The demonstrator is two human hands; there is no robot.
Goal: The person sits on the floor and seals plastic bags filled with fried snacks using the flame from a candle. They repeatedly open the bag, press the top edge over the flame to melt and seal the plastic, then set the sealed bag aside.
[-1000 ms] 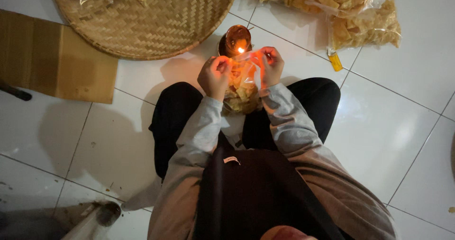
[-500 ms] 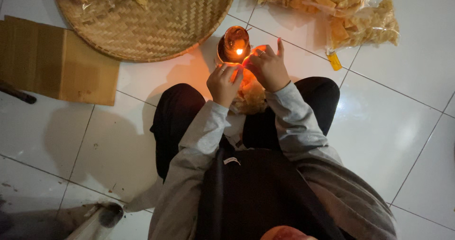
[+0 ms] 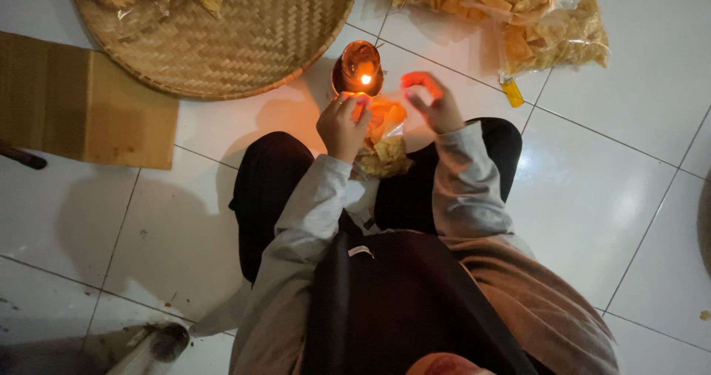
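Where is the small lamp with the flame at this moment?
In the head view, the lamp stands on the white floor, top centre, beside the woven tray's rim, just beyond the left hand holding the chip bag.

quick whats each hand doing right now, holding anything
Left hand: closed on the top of the clear bag of chips, close to the small lit flame.
Right hand: off the bag, fingers curled, holding nothing that shows.

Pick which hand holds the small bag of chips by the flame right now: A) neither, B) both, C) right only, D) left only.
D. The left hand grips the top of the small bag of chips close to the lit lamp, while the right hand is lifted off to the side, fingers curled and clear of the bag.
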